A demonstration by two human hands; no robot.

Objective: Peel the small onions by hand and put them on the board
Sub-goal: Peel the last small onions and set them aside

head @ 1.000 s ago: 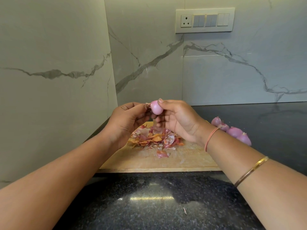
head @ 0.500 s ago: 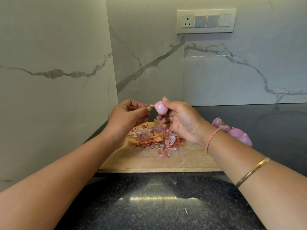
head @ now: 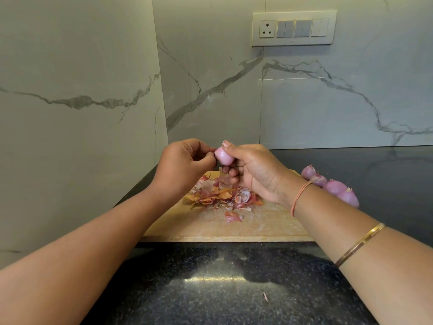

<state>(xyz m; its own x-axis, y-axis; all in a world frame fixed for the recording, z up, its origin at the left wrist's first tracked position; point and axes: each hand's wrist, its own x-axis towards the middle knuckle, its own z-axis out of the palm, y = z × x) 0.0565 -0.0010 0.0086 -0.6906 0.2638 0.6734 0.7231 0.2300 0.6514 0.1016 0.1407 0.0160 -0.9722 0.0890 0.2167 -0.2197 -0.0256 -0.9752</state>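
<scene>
A small pink onion [head: 223, 156] is held up above the wooden board [head: 210, 228] by my right hand [head: 255, 171], thumb on top and fingers underneath. My left hand [head: 185, 165] touches the onion's left end, with its fingertips pinched there. Whether a bit of skin sits between those fingertips is hidden. A heap of orange and pink peels [head: 220, 195] lies on the far part of the board. Several peeled onions [head: 332, 186] lie in a row to the right, partly behind my right wrist.
The board rests on a black speckled counter [head: 222, 289] in a corner of marble walls. A switch panel [head: 294, 28] is on the back wall. One loose peel [head: 232, 216] lies apart on the board, and a tiny scrap [head: 265, 296] on the counter's front.
My left fingers drew away from the onion half a second ago and are back against its left end now. The right hand has kept the onion at about the same height.
</scene>
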